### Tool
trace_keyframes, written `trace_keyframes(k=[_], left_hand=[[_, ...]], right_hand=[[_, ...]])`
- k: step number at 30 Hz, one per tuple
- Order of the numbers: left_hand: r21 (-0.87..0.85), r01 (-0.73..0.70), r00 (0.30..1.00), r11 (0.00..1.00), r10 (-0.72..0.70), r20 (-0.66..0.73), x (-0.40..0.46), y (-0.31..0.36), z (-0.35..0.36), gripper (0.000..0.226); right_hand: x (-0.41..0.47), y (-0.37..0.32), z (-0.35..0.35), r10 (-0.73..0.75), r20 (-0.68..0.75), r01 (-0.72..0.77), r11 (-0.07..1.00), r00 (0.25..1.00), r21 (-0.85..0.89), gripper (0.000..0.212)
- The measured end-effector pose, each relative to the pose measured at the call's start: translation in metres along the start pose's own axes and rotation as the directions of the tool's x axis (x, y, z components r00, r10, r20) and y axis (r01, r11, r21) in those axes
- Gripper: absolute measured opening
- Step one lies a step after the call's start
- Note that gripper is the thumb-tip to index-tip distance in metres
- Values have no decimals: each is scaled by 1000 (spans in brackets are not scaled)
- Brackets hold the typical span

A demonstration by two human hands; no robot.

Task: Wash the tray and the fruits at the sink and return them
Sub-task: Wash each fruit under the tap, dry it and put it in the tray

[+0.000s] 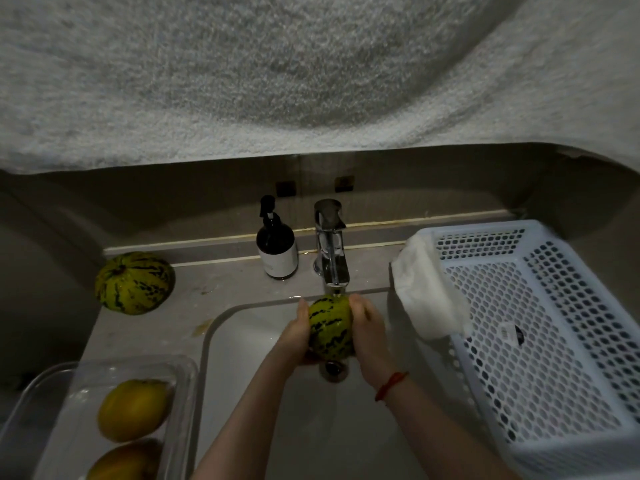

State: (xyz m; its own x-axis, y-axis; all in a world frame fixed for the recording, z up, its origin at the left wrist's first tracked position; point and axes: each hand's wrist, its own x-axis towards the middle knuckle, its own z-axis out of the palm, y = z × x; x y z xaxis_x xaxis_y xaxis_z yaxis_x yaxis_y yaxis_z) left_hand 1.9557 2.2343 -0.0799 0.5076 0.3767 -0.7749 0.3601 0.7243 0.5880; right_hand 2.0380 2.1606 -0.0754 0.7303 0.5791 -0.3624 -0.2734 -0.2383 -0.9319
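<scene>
A yellow-green striped melon (330, 327) is held over the white sink (242, 358), right under the chrome tap (330, 247). My left hand (296, 336) grips its left side and my right hand (369, 332) grips its right side, with a red string on that wrist. A second striped melon (134, 282) lies wet on the counter at the back left. The clear plastic tray (183, 372) sits at the lower left with two yellow-orange fruits (133, 410) in it.
A dark soap pump bottle (277, 249) stands left of the tap. A white perforated basket (540, 341) with a white cloth (426, 292) over its rim fills the right side. A pale textured surface hangs overhead across the top.
</scene>
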Motion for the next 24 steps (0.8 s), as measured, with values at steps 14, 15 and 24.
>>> trace_keyframes(k=[14,15,24], left_hand=[[-70,-133,986,989,124,-112,5,-10,1,53],[-69,-99,991,993,92,-102,7,-12,3,56],[-404,-48,997,913,22,-67,5,-2,10,54]], right_hand=[[3,2,0,66,194,-71,997,979,19,17],[4,0,2,74,171,-69,997,982,-38,13],[9,4,19,-102,-65,83,962,993,-259,36]])
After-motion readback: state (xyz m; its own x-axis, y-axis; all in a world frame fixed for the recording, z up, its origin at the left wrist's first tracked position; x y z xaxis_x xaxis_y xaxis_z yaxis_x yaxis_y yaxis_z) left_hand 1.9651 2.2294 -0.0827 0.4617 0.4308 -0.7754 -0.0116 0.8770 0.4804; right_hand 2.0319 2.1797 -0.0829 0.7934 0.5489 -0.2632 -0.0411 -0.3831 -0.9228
